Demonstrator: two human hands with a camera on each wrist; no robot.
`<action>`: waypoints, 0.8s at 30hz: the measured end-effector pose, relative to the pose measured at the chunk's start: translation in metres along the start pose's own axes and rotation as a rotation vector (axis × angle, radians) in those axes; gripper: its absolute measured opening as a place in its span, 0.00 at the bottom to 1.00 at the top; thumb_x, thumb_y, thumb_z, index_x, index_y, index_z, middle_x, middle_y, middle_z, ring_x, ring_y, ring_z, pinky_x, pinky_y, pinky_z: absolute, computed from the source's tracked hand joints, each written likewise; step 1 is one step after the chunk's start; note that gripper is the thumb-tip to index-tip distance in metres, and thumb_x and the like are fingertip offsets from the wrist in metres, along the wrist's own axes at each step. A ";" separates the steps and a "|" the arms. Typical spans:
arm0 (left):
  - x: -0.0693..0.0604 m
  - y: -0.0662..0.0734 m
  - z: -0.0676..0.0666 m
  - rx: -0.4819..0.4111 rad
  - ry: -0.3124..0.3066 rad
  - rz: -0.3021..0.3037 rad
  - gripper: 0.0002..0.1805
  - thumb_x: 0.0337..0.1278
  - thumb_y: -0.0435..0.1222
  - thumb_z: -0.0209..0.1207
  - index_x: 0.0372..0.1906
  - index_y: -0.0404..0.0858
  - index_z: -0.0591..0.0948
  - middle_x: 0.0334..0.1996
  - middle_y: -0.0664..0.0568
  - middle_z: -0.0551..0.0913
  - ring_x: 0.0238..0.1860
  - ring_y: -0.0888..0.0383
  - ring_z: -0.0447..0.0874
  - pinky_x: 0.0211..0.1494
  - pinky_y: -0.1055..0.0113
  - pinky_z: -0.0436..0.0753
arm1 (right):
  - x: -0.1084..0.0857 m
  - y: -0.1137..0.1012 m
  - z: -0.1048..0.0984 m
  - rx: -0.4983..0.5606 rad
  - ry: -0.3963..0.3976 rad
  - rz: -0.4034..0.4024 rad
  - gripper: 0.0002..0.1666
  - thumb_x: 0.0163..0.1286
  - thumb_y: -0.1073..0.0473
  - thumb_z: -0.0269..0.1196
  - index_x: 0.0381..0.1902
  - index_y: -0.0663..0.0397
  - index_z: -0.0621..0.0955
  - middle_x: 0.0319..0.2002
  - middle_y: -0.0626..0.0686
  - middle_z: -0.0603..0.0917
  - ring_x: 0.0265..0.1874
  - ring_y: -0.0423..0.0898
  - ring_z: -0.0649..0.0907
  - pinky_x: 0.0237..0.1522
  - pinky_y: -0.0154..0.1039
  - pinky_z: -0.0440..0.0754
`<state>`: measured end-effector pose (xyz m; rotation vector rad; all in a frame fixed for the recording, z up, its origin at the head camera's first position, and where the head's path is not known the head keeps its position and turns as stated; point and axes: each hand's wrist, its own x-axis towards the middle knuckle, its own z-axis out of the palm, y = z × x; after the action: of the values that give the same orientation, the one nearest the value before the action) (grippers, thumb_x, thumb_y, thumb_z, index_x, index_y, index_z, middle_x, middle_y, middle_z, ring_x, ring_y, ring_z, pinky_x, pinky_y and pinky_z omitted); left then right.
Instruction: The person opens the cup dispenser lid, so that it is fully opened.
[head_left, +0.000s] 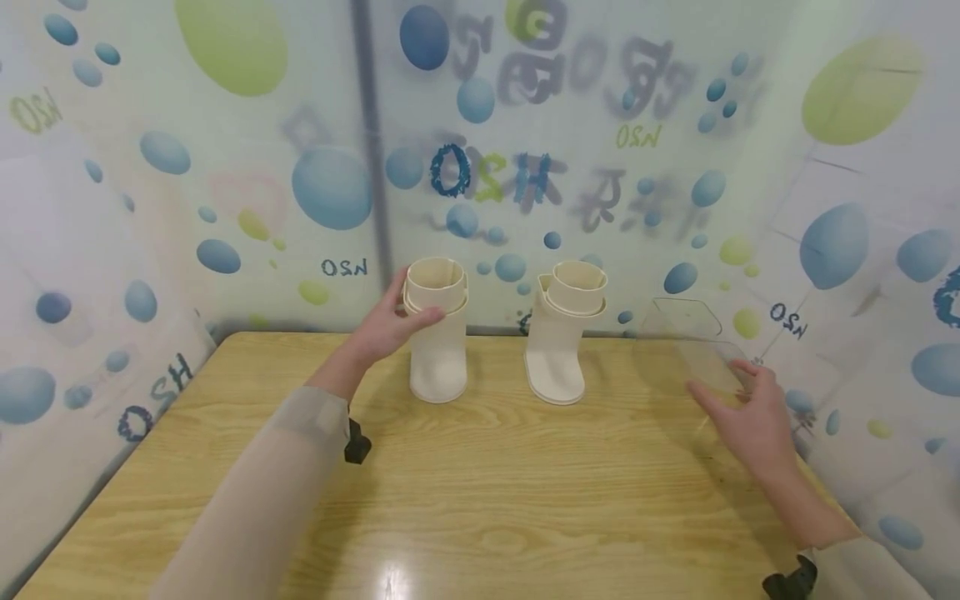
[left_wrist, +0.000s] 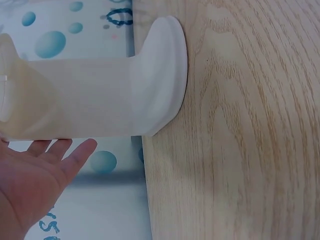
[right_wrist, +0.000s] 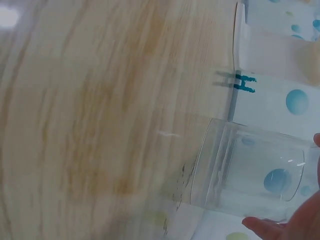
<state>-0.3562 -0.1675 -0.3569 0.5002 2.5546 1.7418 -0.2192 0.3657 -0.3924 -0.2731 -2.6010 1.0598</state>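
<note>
Near the back of the table stands a cream boot-shaped plastic holder [head_left: 438, 354] with a round open cup at its top. My left hand [head_left: 382, 329] grips it just below the cup, thumb across the front and fingers at the side. The same holder [left_wrist: 95, 95] fills the upper part of the left wrist view. At the far right is a clear see-through plastic container [right_wrist: 265, 170]. My right hand [head_left: 753, 412] holds it between thumb and fingers; its faint edges make the exact contact hard to see.
A second matching cream holder [head_left: 555, 358] stands upright between the two hands. The wooden table [head_left: 480, 492] stretches toward me. Printed curtains with bubbles and letters hang behind and at both sides; the back curtain [head_left: 330, 187] is close behind the holders.
</note>
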 end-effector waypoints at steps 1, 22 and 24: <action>0.000 0.000 0.000 0.001 -0.001 -0.004 0.57 0.72 0.54 0.69 0.90 0.67 0.42 0.83 0.37 0.63 0.78 0.31 0.70 0.79 0.32 0.71 | 0.002 0.003 -0.001 -0.001 -0.001 -0.003 0.62 0.77 0.31 0.66 0.87 0.64 0.55 0.82 0.78 0.58 0.71 0.80 0.71 0.64 0.75 0.74; 0.005 -0.004 0.001 -0.016 -0.003 0.001 0.57 0.72 0.54 0.69 0.90 0.67 0.43 0.84 0.39 0.63 0.80 0.32 0.67 0.80 0.31 0.70 | 0.006 0.013 -0.006 -0.026 0.007 -0.017 0.62 0.78 0.33 0.66 0.87 0.67 0.51 0.81 0.83 0.53 0.69 0.83 0.70 0.64 0.79 0.72; 0.005 -0.004 0.001 -0.014 -0.001 0.006 0.56 0.72 0.53 0.69 0.90 0.67 0.44 0.83 0.40 0.63 0.79 0.32 0.69 0.79 0.31 0.71 | 0.005 0.013 -0.006 -0.032 0.007 -0.020 0.63 0.78 0.33 0.66 0.87 0.67 0.50 0.80 0.83 0.54 0.70 0.83 0.69 0.65 0.79 0.71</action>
<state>-0.3615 -0.1670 -0.3600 0.5082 2.5416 1.7593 -0.2211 0.3804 -0.3963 -0.2574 -2.6107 1.0093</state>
